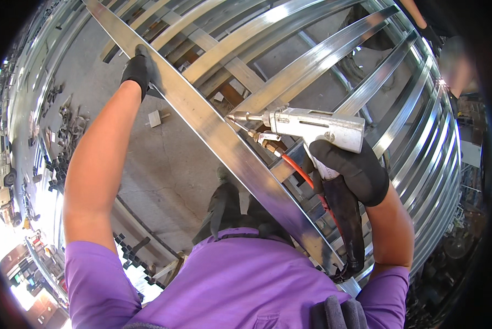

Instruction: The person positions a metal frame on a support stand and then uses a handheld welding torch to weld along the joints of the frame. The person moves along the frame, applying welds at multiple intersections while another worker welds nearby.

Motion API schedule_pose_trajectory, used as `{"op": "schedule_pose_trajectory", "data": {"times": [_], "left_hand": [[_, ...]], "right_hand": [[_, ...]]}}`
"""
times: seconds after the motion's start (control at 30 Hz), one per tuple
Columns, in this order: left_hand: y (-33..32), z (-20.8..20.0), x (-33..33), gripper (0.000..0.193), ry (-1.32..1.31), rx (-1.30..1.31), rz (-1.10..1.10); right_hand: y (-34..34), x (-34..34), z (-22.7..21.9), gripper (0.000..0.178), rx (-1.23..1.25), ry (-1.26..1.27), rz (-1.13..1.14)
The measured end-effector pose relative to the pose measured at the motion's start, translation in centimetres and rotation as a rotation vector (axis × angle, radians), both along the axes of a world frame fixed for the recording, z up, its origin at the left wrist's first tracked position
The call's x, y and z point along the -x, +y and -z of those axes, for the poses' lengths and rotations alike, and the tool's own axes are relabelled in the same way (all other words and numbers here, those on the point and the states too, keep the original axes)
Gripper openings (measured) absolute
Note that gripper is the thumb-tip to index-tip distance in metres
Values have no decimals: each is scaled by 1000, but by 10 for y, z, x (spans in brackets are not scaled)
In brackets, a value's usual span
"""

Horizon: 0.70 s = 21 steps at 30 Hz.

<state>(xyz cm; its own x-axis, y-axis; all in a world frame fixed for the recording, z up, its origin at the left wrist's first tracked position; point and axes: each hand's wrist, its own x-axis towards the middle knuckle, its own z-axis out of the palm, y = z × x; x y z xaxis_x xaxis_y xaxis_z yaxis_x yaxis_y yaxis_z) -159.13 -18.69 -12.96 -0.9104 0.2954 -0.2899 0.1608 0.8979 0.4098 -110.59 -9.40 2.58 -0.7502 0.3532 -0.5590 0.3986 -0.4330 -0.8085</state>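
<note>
My left hand (138, 72), in a black glove, grips a long flat metal bar (218, 131) toward its far left end. The bar slants across in front of me, from the upper left down to the lower right. In my gloved right hand (357, 172) is a white pistol-shaped welding gun (318, 126), its grip wrapped by my fingers. Its nozzle (245, 116) points left, close to the bar's right edge; I cannot tell whether it touches. A thin orange-red hose (306, 178) with a brass fitting runs beneath the gun, and a black sleeve (345, 225) hangs from its grip.
Several shiny metal slats (312, 57) form a frame beyond and to the right of the bar. A small block (155, 118) lies on the concrete floor (166, 159). Scrap pieces (70, 123) are heaped at the left. Another person's arm (414, 13) shows at the upper right.
</note>
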Motion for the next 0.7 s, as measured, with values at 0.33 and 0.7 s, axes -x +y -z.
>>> {"op": "schedule_pose_trajectory", "data": {"times": [0.33, 0.7], "left_hand": [[-2, 2, 2, 93, 11, -5, -11], [0, -15, -16, 93, -44, -41, -15]], "right_hand": [[-6, 4, -1, 45, -53, -22, 5], [-8, 9, -11, 47, -2, -7, -39]]}}
